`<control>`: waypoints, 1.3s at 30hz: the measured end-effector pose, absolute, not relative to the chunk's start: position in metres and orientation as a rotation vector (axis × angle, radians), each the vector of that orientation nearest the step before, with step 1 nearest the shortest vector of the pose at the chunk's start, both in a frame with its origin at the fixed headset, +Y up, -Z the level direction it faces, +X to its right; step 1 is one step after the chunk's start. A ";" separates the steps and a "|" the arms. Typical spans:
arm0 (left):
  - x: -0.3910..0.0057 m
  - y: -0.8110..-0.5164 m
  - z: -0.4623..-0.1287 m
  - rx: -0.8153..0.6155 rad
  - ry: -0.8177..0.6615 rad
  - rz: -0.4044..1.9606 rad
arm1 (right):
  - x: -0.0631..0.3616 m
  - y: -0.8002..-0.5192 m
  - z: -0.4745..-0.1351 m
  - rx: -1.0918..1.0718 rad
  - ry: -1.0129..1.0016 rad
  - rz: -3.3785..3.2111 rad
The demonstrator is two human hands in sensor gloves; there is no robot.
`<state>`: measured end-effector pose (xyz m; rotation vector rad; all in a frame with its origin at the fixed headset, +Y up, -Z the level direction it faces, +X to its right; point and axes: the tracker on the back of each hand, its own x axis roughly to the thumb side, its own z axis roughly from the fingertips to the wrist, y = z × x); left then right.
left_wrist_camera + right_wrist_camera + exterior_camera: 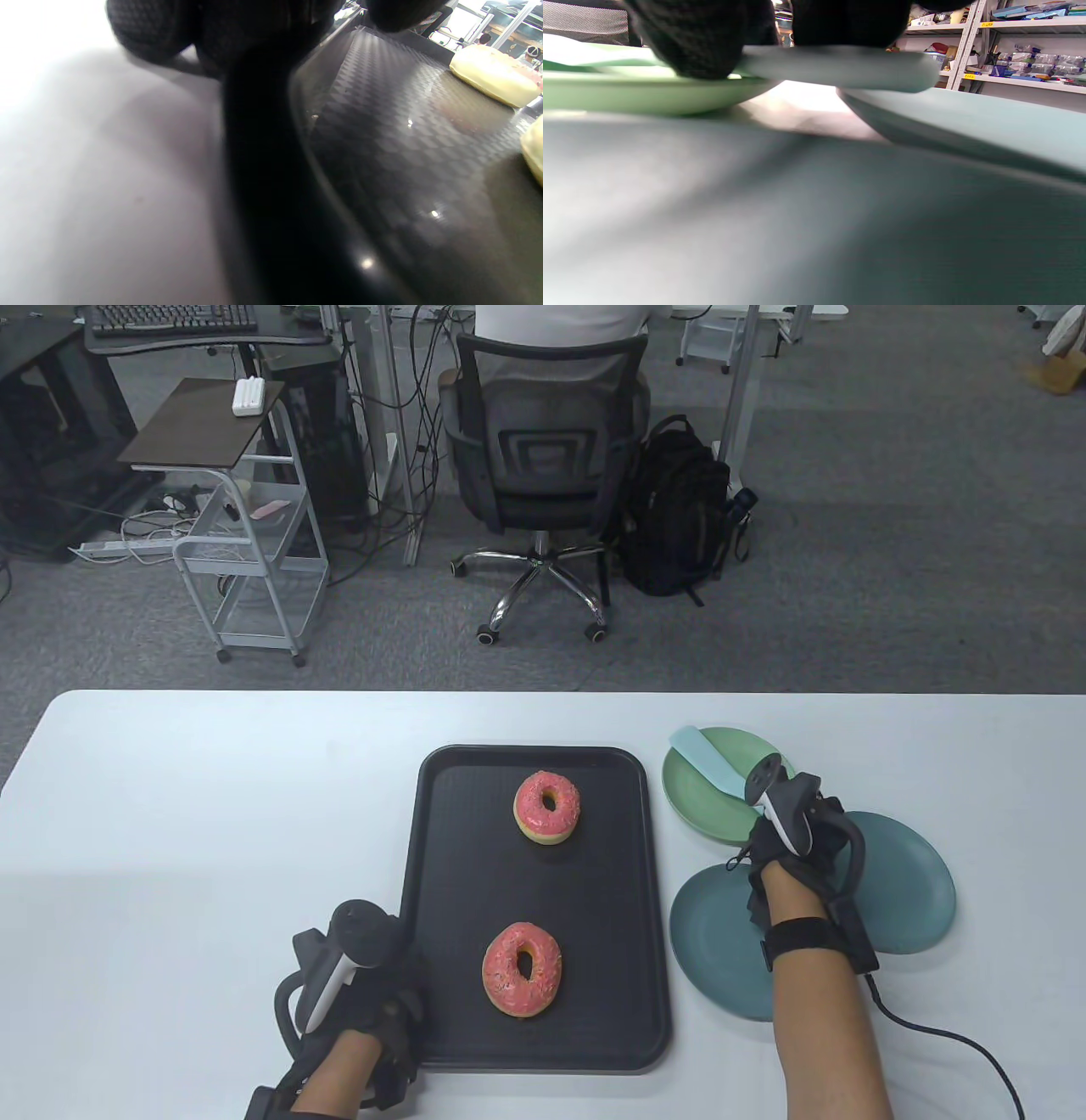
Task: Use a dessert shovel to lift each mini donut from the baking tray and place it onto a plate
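The baking tray (441,899) was black, and in the left wrist view its floor (403,140) showed a fine embossed diamond pattern. Both donuts, the far one (547,807) and the near one (522,970), had pink icing with small coloured sprinkles over pale yellow dough. The dessert shovel (708,761) was light blue. One plate (691,802) was light green, and the two other plates (721,950) (908,891) were dark teal. The gloves on both hands (382,993) (793,840) were black. The table (212,831) was white.

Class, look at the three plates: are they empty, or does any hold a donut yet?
No donuts yet. Both donuts sit on the tray; only the shovel lies across the green plate.
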<state>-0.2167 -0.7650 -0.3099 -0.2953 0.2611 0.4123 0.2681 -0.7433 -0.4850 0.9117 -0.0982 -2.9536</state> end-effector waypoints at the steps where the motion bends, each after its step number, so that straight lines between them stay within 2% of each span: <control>1: -0.217 -0.765 -0.310 -0.295 0.261 0.412 | 0.268 -0.744 -0.485 0.908 -0.096 -2.960; 10: -0.215 -0.765 -0.309 -0.289 0.264 0.388 | 0.260 -0.737 -0.482 0.837 -0.023 -3.005; 21: -0.214 -0.765 -0.309 -0.298 0.260 0.378 | 0.269 -0.687 -0.437 0.646 0.170 -3.096; 28: -0.213 -0.765 -0.309 -0.317 0.269 0.352 | 0.256 -0.659 -0.409 0.461 0.207 -3.078; 32: -0.212 -0.765 -0.308 -0.323 0.269 0.338 | 0.243 -0.652 -0.403 0.391 0.143 -3.085; 39: -0.212 -0.766 -0.308 -0.327 0.269 0.341 | 0.217 -0.655 -0.409 0.273 -0.080 -3.120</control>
